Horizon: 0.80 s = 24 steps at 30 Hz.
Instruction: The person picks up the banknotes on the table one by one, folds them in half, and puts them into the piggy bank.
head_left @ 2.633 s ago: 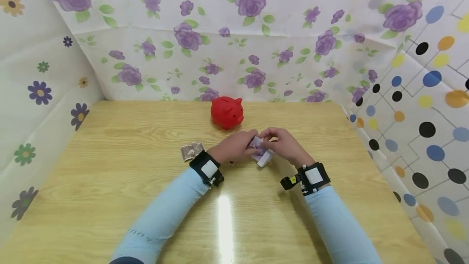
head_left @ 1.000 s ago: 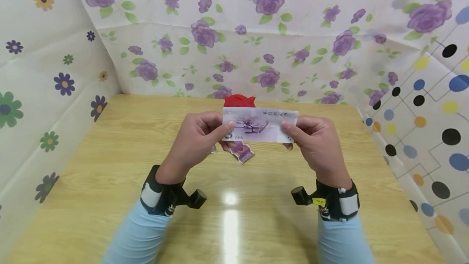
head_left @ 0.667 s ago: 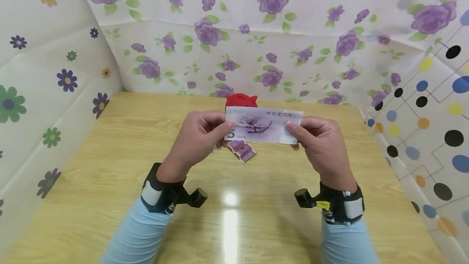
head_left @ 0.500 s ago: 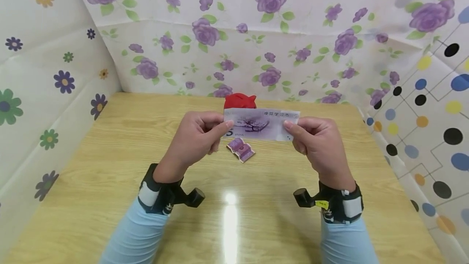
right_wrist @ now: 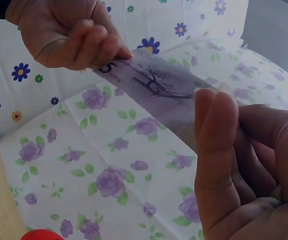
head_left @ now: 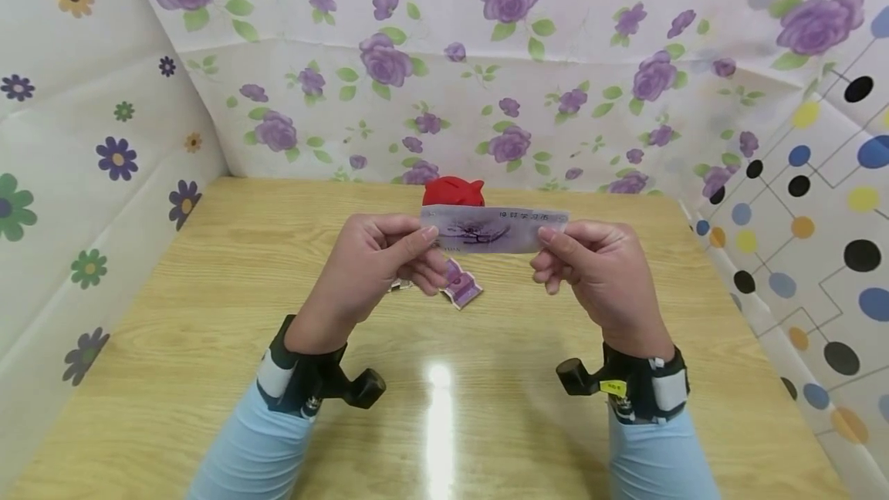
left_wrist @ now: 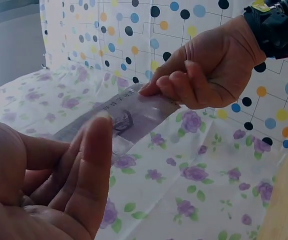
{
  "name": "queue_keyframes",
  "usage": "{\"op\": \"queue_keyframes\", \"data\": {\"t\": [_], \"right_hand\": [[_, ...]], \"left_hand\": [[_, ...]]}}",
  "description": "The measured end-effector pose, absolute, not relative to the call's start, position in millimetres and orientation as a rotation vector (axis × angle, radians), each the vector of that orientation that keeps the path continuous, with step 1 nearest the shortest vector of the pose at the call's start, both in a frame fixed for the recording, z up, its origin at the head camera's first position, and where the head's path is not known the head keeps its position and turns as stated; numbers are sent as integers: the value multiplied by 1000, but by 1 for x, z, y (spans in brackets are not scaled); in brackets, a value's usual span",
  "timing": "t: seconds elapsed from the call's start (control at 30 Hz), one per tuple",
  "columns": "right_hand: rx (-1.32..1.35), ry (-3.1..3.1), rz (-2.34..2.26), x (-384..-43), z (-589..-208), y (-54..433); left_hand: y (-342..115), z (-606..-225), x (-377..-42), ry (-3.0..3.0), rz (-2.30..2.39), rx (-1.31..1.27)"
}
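A purple play banknote point(head_left: 486, 230) with a tree picture and a 5 YUAN print is stretched flat between both hands, above the table. My left hand point(head_left: 375, 268) pinches its left end between thumb and fingers. At the other end my right hand point(head_left: 590, 268) does the same. In the left wrist view the banknote point(left_wrist: 133, 117) runs from the near left hand to the right hand point(left_wrist: 209, 70). Behind its upper edge stands a red piggy bank point(head_left: 453, 191), its lower part hidden. On the table below lies a creased purple banknote point(head_left: 461, 284).
Part of another paper piece point(head_left: 400, 285) shows beside the left hand's fingers. The wooden table point(head_left: 208, 292) ends at a flower-print cloth point(head_left: 292, 83) behind, with a dotted cloth point(head_left: 799, 253) on the right. Both wrists wear black camera mounts point(head_left: 312, 376).
Both hands, earlier low over the table with a folded banknote, have lifted and spread it flat. Lately the banknote has tilted, looking narrower, and the lower fingers have loosened away from it.
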State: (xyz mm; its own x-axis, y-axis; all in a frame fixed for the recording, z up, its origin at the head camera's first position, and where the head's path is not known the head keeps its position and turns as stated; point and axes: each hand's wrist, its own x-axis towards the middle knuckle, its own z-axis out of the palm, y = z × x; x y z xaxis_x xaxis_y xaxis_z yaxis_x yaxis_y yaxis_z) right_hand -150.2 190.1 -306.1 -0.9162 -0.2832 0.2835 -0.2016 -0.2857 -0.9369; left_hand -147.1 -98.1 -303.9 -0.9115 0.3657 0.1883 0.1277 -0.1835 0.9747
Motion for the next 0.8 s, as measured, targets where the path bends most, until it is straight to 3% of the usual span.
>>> {"op": "queue_keyframes", "data": {"t": [0.3, 0.8], "right_hand": [[-899, 1720, -2464, -154, -311, 189], [-600, 2264, -2273, -147, -304, 185]], "left_hand": [[-94, -308, -148, 1931, 2284, 831], [-90, -306, -144, 2328, 2280, 693]]}}
